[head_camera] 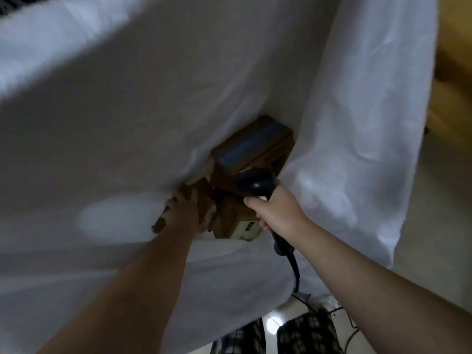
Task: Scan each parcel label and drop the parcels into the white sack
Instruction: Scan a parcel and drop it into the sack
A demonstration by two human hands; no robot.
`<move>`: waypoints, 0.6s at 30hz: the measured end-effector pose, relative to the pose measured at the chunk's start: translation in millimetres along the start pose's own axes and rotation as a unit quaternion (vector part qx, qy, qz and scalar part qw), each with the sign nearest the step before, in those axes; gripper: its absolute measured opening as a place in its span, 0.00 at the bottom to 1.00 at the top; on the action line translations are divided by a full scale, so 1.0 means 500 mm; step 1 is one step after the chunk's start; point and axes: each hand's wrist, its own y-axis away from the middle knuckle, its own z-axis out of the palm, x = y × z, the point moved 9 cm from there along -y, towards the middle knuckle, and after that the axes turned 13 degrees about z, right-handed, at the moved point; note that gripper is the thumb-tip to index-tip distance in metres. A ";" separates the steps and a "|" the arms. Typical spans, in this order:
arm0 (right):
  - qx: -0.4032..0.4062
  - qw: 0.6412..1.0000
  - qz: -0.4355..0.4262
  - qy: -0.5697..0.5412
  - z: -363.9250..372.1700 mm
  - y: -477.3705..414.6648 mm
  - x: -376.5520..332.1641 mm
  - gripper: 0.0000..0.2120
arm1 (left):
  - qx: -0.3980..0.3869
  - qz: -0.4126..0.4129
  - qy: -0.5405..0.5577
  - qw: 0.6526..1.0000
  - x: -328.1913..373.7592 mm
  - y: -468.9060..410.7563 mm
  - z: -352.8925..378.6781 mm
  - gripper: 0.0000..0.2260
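Nothing legible: just a white label point(246, 229) on the nearest cardboard parcel point(229, 221), print too blurred to read, and blue tape point(245, 149) across the taped parcel point(270, 152) behind it. Looking down into the white sack point(115, 111), cloth spread over nearly the whole view, mouth gaping at centre with the parcels inside. Left of centre, left hand point(182, 213) reaching in, laid on a small brown parcel point(204, 200) at the mouth's edge; fingers lost in blur, so grip or mere touch impossible to tell. Next to it, right hand point(275, 213) wrapped round the handle of a black barcode scanner point(255, 182), head over the parcels, cable point(293, 267) trailing down. Below, checked trousers point(306, 333); pale floor point(434, 213) at right, yellowish wood point(454, 47) far upper right.
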 end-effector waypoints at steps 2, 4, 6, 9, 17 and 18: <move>-0.004 1.000 0.007 0.011 0.014 -0.007 0.003 0.18 | -0.001 -0.022 0.012 1.000 -0.016 -0.012 0.005 0.51; -0.001 1.000 0.009 0.018 0.016 -0.007 0.003 0.18 | 0.009 -0.010 0.015 1.000 -0.011 -0.017 -0.016 0.48; 0.006 1.000 0.010 0.024 0.010 0.002 -0.001 0.20 | 0.037 0.017 0.036 0.998 0.005 -0.021 -0.040 0.40; 0.023 0.999 0.001 0.041 -0.010 0.023 -0.010 0.20 | 0.127 0.061 0.013 0.990 0.050 0.008 -0.101 0.22; 0.105 0.994 -0.018 0.004 -0.179 0.189 -0.071 0.21 | 0.178 0.196 -0.110 0.958 0.240 0.201 -0.299 0.15; 0.120 0.992 -0.029 -0.001 -0.209 0.220 -0.084 0.19 | 0.181 0.210 -0.103 0.955 0.260 0.231 -0.321 0.16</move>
